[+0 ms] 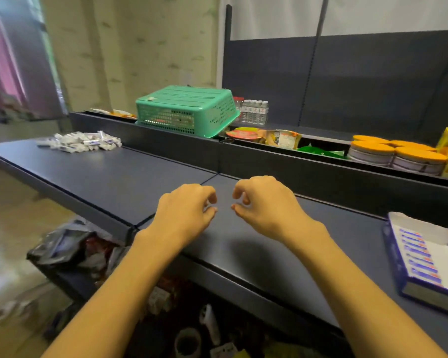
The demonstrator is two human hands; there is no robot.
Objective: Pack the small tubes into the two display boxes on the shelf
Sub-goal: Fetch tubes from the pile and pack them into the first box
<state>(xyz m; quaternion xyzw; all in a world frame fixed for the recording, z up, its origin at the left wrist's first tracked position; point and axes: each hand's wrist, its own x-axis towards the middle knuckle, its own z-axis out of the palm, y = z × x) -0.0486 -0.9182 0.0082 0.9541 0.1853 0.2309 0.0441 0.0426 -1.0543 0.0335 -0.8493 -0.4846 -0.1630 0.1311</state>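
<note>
Both grips (185, 205) (265, 202) empty above shelf (109, 174)

The person is wearing nothing on either forearm: the left hand (189, 208) and right hand (263, 202) are showing bare, without sleeves, rings or watch.

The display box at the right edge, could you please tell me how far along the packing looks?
Done: the display box already holds one row of tubes along its left side, with bare space beside them. In hand: nothing; the left hand and right hand hover empty above the shelf. Left: the pile of small tubes far left. A second box is not in view.
</note>
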